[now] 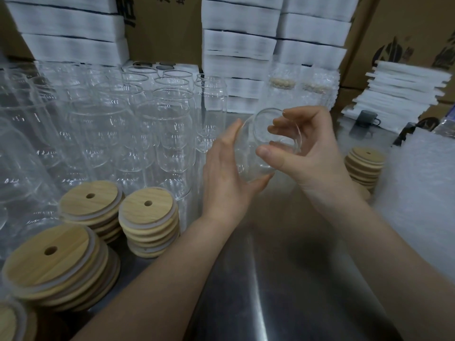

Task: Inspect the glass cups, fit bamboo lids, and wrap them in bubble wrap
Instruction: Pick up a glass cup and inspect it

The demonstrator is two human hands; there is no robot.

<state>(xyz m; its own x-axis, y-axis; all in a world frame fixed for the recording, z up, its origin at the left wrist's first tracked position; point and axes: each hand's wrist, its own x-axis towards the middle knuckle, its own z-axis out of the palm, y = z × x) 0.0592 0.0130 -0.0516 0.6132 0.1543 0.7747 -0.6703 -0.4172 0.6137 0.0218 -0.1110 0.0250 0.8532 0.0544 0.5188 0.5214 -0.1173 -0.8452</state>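
Crowding the steel counter (283,279) are empty cups (110,124) at ten o'clock and bamboo lids (147,217) at eight, with cardboard boxes (162,30) behind. At centre, the left hand (229,178) cradles the tilted cup (261,143) and the right hand (312,153) has its fingers (279,130) pinching the rim.

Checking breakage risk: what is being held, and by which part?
A clear lidless glass cup: the left hand cradles its lower body, the right hand pinches its upper end.

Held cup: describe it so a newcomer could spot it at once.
Above the steel table, mid-frame, the left hand and right hand meet. Between them is the cup: the only one lifted and tilted, while the other bare cups stand in rows at the left.
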